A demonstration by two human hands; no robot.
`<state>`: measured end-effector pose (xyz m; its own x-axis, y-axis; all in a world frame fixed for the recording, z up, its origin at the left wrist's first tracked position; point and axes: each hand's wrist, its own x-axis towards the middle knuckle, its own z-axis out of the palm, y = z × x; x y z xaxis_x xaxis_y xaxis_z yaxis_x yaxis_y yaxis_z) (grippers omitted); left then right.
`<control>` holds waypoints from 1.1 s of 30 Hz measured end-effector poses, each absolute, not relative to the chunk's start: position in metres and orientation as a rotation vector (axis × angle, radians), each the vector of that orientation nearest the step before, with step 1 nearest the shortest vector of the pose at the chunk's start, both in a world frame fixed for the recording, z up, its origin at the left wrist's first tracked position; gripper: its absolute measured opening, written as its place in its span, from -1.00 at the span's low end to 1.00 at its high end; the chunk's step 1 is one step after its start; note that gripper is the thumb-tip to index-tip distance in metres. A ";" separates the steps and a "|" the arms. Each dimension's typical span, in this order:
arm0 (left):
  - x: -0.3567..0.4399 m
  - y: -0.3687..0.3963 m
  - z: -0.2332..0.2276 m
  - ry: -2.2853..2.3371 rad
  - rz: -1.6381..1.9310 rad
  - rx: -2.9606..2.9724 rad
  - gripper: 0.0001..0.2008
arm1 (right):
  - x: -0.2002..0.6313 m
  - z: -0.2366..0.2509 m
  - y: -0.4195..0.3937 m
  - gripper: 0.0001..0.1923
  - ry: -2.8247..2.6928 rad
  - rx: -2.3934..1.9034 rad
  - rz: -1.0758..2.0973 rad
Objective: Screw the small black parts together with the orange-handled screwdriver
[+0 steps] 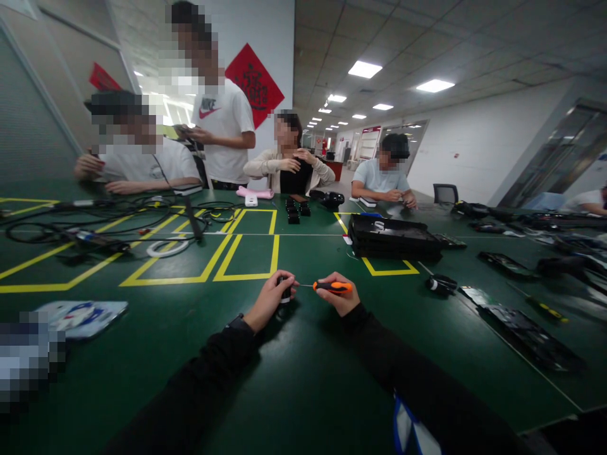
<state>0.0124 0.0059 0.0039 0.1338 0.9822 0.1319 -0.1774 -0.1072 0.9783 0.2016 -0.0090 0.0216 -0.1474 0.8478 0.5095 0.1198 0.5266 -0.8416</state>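
My left hand (pixel 271 298) is closed around a small black cylindrical part (pixel 285 292) with a pale band near its lower end. In my right hand (pixel 342 296) is a screwdriver (pixel 337 287) with an orange and black handle. Its thin shaft points left, toward the black part. The tip ends close to the fingers of my left hand, and I cannot tell whether it touches the part. Both hands are just above the green table (pixel 303 360), in front of the yellow tape outlines.
Stacked black trays (pixel 396 237) stand beyond my right hand. A black device (pixel 442 284), an opened black panel (pixel 526 328) and a yellow screwdriver (pixel 547 309) lie to the right. Cables (pixel 95 221) and a white ring (pixel 168 248) are at left. Several people sit or stand across the table.
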 end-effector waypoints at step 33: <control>0.013 0.004 0.005 0.934 1.238 1.247 -0.72 | 0.200 0.012 -0.002 -0.69 -1.394 -0.810 1.257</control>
